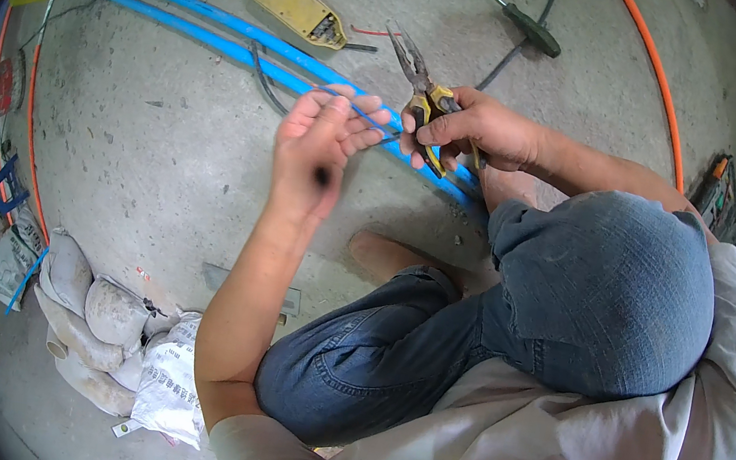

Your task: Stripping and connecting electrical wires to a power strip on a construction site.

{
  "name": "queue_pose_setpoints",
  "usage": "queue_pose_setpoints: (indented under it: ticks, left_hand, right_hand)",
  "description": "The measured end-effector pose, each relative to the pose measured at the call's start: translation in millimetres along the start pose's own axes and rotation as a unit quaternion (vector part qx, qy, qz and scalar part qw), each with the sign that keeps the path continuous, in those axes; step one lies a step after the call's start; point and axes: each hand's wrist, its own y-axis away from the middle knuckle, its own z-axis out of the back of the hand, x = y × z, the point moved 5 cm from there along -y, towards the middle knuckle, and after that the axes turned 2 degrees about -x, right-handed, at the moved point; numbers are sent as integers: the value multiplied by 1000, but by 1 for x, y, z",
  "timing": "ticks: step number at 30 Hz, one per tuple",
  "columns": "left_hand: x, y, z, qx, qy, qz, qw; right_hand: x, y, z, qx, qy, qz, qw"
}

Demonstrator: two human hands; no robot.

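My left hand (314, 133) is closed in a pinch, thumb against fingers, on a thin blue wire (363, 116) that runs toward my right hand. My right hand (493, 133) is wrapped round the yellow and black handles of a pair of pliers (416, 69). The pliers' metal jaws point away from me and stand apart, with nothing between them. A short dark end shows between the two hands; what it belongs to is unclear. Beneath both hands, two blue pipes (216, 41) run along the floor.
Beyond the pipes lie a yellow power strip (296, 8) and a green-handled screwdriver (533, 29). An orange hose (659, 69) curves at right. Dusty sacks (96, 324) are piled at lower left; a hacksaw (7, 187) is above them. A flat metal tool (233, 285) lies by my knee.
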Motion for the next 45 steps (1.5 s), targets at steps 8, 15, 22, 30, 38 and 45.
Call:
queue_pose_setpoints:
  ticks: [8,15,22,30,38,45]
  left_hand:
    - [29,-9,-2,-34,-67,42,996]
    - [6,-55,108,-226,-341,-131,903]
    - [-34,-91,162,-272,-532,-242,764]
    - [-34,-115,154,-230,-551,-153,788]
    - [-46,-48,56,-58,-389,-204,897]
    - [-66,6,26,71,-411,-328,848]
  right_hand:
    - [-12,-11,10,-64,-3,4,998]
    - [-2,-22,43,-162,65,27,984]
    - [-36,-19,78,-259,67,-51,962]
    - [-49,-9,59,-195,191,-98,957]
    - [-20,-6,38,-123,293,-67,946]
    - [2,-5,-5,12,267,-2,964]
